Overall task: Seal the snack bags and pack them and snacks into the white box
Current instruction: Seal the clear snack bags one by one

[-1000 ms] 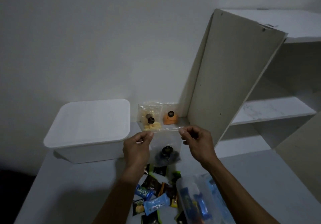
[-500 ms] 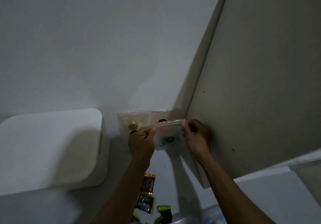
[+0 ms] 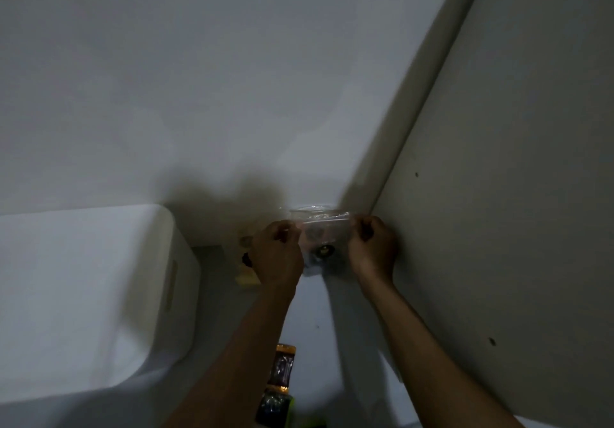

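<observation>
Both hands hold one clear snack bag (image 3: 324, 241) with dark contents and a round dark label, up near the wall. My left hand (image 3: 277, 255) pinches its top left corner, my right hand (image 3: 372, 248) pinches the top right corner. The white box (image 3: 83, 294) with its lid on stands at the left. Another clear bag with yellow pieces (image 3: 246, 271) leans by the wall, mostly hidden behind my left hand. Two wrapped snacks (image 3: 282, 366) lie on the table between my forearms.
A tall beige cabinet side panel (image 3: 498, 195) rises close on the right, next to my right hand. The white wall fills the upper view. The grey table surface (image 3: 319, 328) shows below the bag.
The view has moved forward and closer to the wall; the shelf and most loose snacks have left the frame. Both hands keep their pinch on the bag's top edge, now raised higher.
</observation>
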A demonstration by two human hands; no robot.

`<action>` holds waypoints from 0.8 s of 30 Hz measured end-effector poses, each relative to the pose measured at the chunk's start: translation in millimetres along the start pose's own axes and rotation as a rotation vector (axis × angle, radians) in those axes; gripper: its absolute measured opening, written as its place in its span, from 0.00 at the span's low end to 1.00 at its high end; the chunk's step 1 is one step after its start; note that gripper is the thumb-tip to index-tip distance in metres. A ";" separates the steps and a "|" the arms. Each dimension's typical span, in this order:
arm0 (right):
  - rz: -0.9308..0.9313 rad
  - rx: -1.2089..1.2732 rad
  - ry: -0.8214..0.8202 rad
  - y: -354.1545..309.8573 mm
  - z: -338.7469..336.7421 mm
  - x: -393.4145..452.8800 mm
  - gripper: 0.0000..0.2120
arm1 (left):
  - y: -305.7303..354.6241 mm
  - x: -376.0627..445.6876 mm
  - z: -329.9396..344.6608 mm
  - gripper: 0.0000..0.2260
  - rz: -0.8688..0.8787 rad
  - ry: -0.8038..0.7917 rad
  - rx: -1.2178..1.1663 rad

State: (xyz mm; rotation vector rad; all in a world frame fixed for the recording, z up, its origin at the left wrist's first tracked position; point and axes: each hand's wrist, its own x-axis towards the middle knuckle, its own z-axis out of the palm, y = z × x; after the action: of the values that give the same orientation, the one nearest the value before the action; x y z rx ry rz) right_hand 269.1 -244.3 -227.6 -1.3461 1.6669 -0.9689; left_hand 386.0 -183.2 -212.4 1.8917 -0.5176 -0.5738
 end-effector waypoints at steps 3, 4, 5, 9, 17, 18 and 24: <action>0.017 0.007 -0.010 0.2 5.6 2.1 0.06 | 3.4 2.5 1.2 0.12 -0.021 -0.001 0.011; 0.021 0.009 -0.010 0.2 6.4 2.3 0.06 | 4.5 2.9 1.7 0.14 -0.017 -0.005 0.015; 0.026 0.009 -0.011 0.9 6.9 2.6 0.06 | 6.0 2.6 1.9 0.15 -0.013 -0.006 0.016; 0.030 -0.009 -0.035 -0.1 6.6 1.9 0.08 | 6.9 0.8 1.6 0.17 -0.034 -0.007 -0.015; 0.063 -0.028 -0.062 -3.8 -0.1 -2.0 0.15 | 0.6 -4.8 -4.5 0.20 -0.029 -0.024 0.020; 0.065 -0.024 -0.064 -4.3 -1.8 -3.4 0.16 | -0.1 -5.9 -6.5 0.20 -0.024 -0.030 0.025; 0.035 -0.062 -0.070 -13.4 -15.4 -34.6 0.16 | 3.1 -24.2 -32.3 0.20 0.034 -0.030 0.056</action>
State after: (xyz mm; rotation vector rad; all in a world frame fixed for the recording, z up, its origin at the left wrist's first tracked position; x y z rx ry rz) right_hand 265.5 -210.9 -205.6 -1.3717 1.6740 -0.8466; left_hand 386.0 -146.7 -194.9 1.9259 -0.5899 -0.5707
